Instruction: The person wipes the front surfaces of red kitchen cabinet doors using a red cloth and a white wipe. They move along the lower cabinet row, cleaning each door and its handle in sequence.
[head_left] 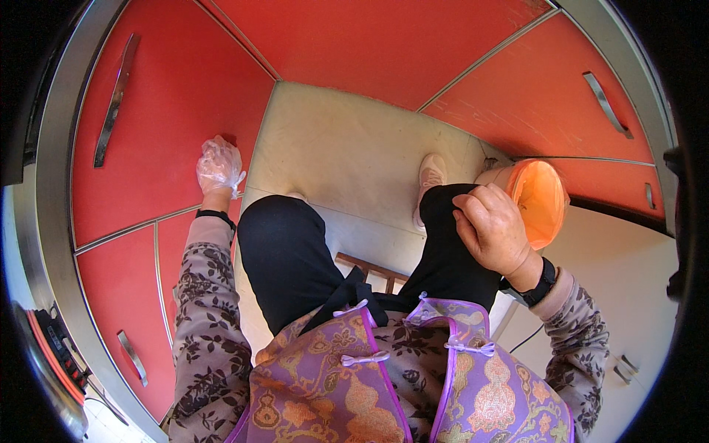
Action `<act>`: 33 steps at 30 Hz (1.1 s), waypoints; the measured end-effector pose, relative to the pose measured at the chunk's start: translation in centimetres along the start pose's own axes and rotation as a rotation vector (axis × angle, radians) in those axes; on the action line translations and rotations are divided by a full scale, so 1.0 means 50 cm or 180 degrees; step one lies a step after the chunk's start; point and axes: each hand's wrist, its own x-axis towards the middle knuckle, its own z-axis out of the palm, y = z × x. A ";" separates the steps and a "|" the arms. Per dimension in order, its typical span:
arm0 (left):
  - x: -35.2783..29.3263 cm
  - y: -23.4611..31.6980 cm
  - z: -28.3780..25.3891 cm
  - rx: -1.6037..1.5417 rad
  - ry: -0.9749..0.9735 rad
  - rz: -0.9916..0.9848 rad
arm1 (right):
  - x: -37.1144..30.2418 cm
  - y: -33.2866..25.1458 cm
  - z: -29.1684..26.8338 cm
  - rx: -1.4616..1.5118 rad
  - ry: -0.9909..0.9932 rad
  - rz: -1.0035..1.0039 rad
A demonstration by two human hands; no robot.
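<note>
I see the right hand point(493, 230) clasping the rim of the orange translucent plastic cup point(538, 201), beside the right knee. I judge it light, thin-walled, crushable: grip near the rim. The left hand point(219, 166), in a clear glove, presses curled fingers against the red cabinet door point(170, 111).

Clear, crinkled plastic glove over the left hand point(219, 167); right hand point(493, 230) ungloved. Black bands at both wrists, one at ten o'clock, one at four. Grey sleeves printed with dark leaves and flowers. Purple-trimmed brocade vest with gold gourds and cloth knot buttons. Black trousers, pale pink shoes at twelve o'clock.
</note>
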 end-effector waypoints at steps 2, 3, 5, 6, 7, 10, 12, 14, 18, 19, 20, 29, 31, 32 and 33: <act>-0.005 -0.003 0.000 -0.0055 0.0330 -0.0128 | 0.000 0.001 -0.002 0.0002 -0.0015 0.0006; -0.005 -0.002 0.001 0.0049 0.0571 -0.0024 | -0.001 0.002 -0.002 -0.0006 -0.0032 0.0017; -0.006 0.000 0.006 0.0290 0.0689 0.0217 | -0.002 0.004 -0.004 -0.0011 -0.0041 0.0022; -0.007 0.000 0.009 0.0168 0.0814 0.0173 | -0.003 0.004 -0.004 -0.0008 -0.0032 0.0016; -0.003 0.005 0.012 0.0147 0.0660 -0.0036 | -0.003 0.005 -0.004 -0.0010 -0.0014 0.0023; 0.002 0.011 0.018 0.0162 0.0293 -0.0019 | -0.005 0.004 -0.002 0.0006 0.0015 -0.0001; 0.004 0.011 0.018 0.0197 0.0283 0.0115 | -0.006 0.003 -0.001 -0.0055 -0.0081 0.0090; 0.002 0.008 0.016 0.0231 0.0476 0.0157 | -0.008 0.002 -0.003 -0.0086 -0.0127 0.0134; -0.003 -0.003 0.011 0.0270 0.0814 0.0126 | -0.010 -0.004 -0.012 -0.0097 -0.0120 0.0138; -0.004 -0.006 0.010 0.0120 0.0791 0.0174 | -0.009 -0.005 -0.014 -0.0100 -0.0120 0.0144; -0.004 -0.008 0.009 -0.0023 0.0810 0.0185 | -0.009 -0.007 -0.016 -0.0108 -0.0108 0.0128; 0.004 -0.035 -0.045 0.0271 0.0447 -0.0113 | 0.004 -0.012 -0.033 -0.0138 -0.0001 0.0026; 0.004 -0.038 -0.053 0.0237 0.0768 0.0075 | 0.006 -0.008 -0.034 -0.0089 0.0086 -0.0041; 0.005 -0.036 -0.055 0.0215 0.0919 0.0178 | 0.006 -0.005 -0.033 -0.0081 0.0066 -0.0032; 0.006 -0.033 -0.054 0.0199 0.0676 0.0191 | 0.005 -0.003 -0.032 -0.0073 0.0046 -0.0023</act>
